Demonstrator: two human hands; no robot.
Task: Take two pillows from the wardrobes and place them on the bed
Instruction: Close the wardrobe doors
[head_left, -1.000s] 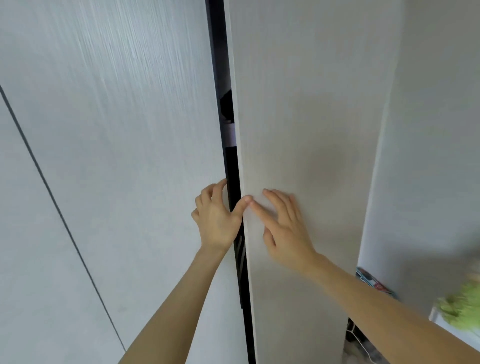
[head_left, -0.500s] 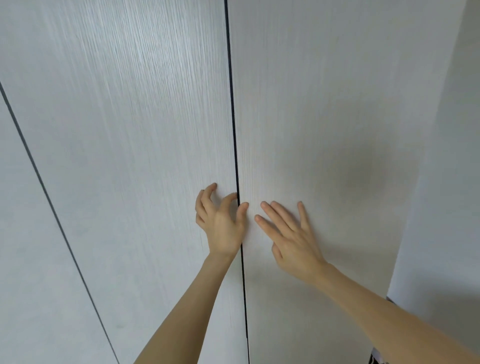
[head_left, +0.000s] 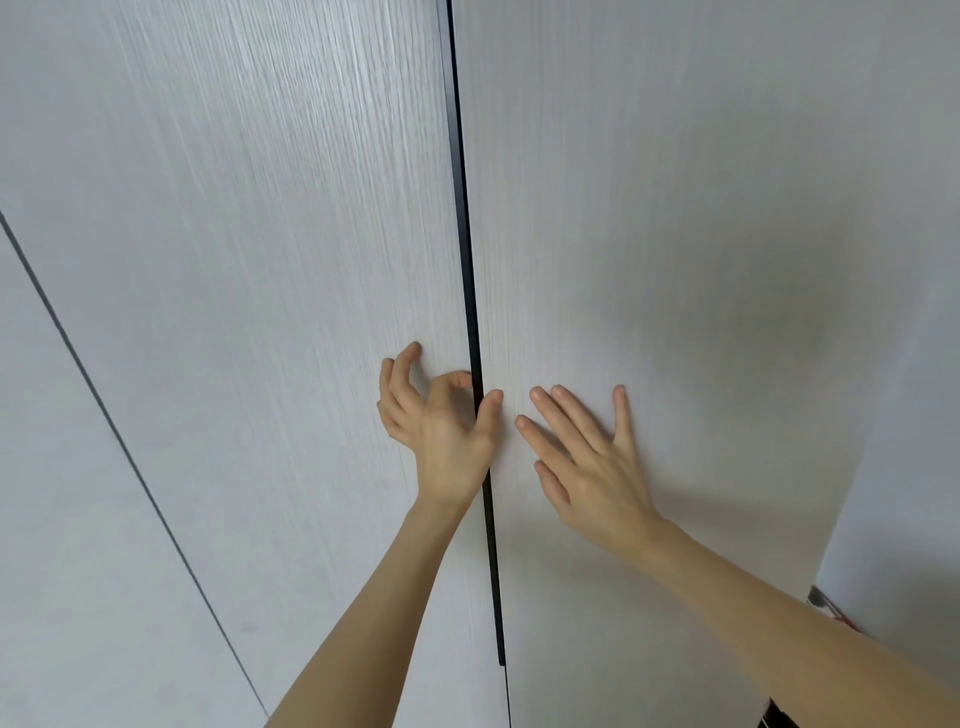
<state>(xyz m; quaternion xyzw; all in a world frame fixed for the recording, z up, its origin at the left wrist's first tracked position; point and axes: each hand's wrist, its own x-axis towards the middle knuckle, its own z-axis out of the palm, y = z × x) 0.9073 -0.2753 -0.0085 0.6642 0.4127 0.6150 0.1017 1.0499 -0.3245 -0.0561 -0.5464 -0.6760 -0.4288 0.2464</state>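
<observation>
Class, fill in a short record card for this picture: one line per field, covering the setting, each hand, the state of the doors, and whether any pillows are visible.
Setting: pale wood-grain wardrobe doors seen close up
Left door: shut or nearly so
Right door: shut or nearly so, only a thin dark gap between the two
Left hand: fingers curled, fingertips on the left door, thumb across the gap
Right hand: flat, fingers spread on the right door
Holding anything: no, both hands bare
Pillows: none visible
Bed: not in view

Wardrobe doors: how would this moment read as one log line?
doors: nearly shut | left hand: fingertips at seam | right hand: flat on door | pillows: unseen
</observation>
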